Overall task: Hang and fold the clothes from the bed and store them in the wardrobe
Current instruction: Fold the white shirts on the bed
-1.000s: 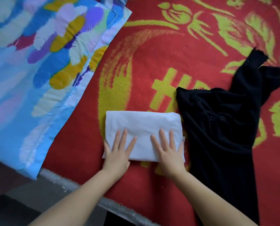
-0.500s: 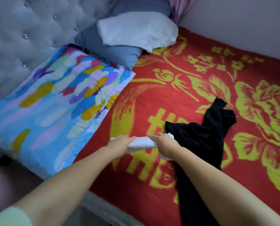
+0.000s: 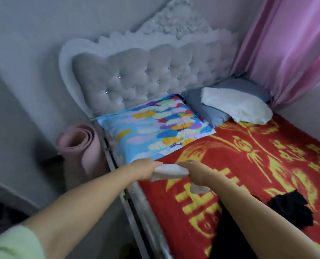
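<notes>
A folded white garment [image 3: 169,171] is lifted off the red and yellow blanket [image 3: 258,165], held near the bed's left edge. My left hand [image 3: 145,169] grips its left end and my right hand [image 3: 194,172] grips its right end; a white corner [image 3: 199,189] hangs below my right wrist. A black garment [image 3: 293,210] lies crumpled on the blanket to the right, partly hidden behind my right forearm. No wardrobe is in view.
A colourful blue pillow [image 3: 153,128] lies at the head of the bed, beside a grey pillow [image 3: 217,107] with a white cloth [image 3: 235,107] on it. A rolled pink mat [image 3: 80,146] stands on the floor left of the bed. Pink curtain [image 3: 289,49] hangs at right.
Both hands went from pressing the folded white garment flat to gripping its ends and lifting it leftward toward the bed edge. The view has tilted up to show the headboard.
</notes>
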Motion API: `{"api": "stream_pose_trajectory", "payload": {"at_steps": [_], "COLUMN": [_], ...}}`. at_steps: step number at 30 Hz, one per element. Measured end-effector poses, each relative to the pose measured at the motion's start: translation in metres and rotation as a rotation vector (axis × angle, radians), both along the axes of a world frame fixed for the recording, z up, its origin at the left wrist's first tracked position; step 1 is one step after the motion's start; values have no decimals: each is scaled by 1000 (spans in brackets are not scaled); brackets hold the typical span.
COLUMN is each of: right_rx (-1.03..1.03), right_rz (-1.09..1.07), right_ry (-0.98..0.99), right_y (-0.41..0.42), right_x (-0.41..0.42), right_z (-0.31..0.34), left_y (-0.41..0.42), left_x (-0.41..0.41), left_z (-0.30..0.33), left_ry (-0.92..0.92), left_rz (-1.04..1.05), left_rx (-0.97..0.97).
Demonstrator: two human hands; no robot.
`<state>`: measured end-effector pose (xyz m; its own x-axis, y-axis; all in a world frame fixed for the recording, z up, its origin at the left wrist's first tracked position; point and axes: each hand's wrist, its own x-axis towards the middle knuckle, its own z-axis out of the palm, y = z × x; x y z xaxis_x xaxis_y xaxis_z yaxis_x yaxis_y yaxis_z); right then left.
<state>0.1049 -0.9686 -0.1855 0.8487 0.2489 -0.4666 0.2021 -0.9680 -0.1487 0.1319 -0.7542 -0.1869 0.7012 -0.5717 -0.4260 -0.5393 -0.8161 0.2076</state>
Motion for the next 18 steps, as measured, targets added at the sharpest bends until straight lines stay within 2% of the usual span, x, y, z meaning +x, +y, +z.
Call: {"api": "stream_pose_trajectory", "payload": {"at_steps": [4, 9, 18], "right_rx": [63, 109, 88], "right_rz": [241, 433, 726], "right_ry": [40, 121, 194], "right_y": [107, 241, 501], "right_x": [-17, -51, -137], "right_z": [8, 3, -21], "left_y": [111, 242, 475], "left_x": [-63, -136, -288], "left_z": [13, 15, -15], "left_ry": [19, 24, 142], "left_rz": [218, 482, 753], "left_rx": [-26, -4, -26]}}
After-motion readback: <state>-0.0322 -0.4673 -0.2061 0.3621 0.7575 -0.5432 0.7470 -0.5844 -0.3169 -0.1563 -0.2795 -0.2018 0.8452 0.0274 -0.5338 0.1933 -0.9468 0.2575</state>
